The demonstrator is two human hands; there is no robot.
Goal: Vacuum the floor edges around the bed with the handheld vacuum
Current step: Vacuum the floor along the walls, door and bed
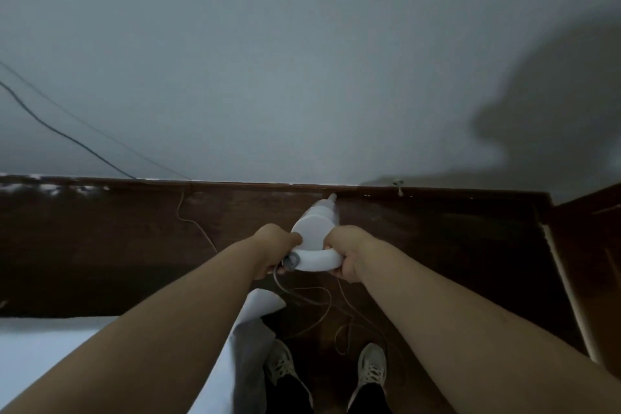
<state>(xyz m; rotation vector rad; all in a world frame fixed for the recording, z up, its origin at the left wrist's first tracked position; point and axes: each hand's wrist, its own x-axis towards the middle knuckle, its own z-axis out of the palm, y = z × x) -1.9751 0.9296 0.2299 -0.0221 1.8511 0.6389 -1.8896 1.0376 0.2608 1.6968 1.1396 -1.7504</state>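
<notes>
White plastic fills both my hands: the vacuum is out in front of me, its thin nozzle pointing down to the line where the dark wooden floor meets the grey wall. My left hand is wrapped round the left end of the curved handle, beside the grey fitting where the cord comes out. My right hand is clamped on the handle's right end, knuckles up. The two hands are close together, with the round body of the vacuum between them. The cord drops from the handle and loops loosely over the floor in front of my shoes. The bed, in pale sheets, lies at my lower left, its edge just beside my left leg, with a white corner of bedding hanging over the floor. A thin dark wire runs slantwise down the wall on the left. My shadow falls on the wall at the right.
</notes>
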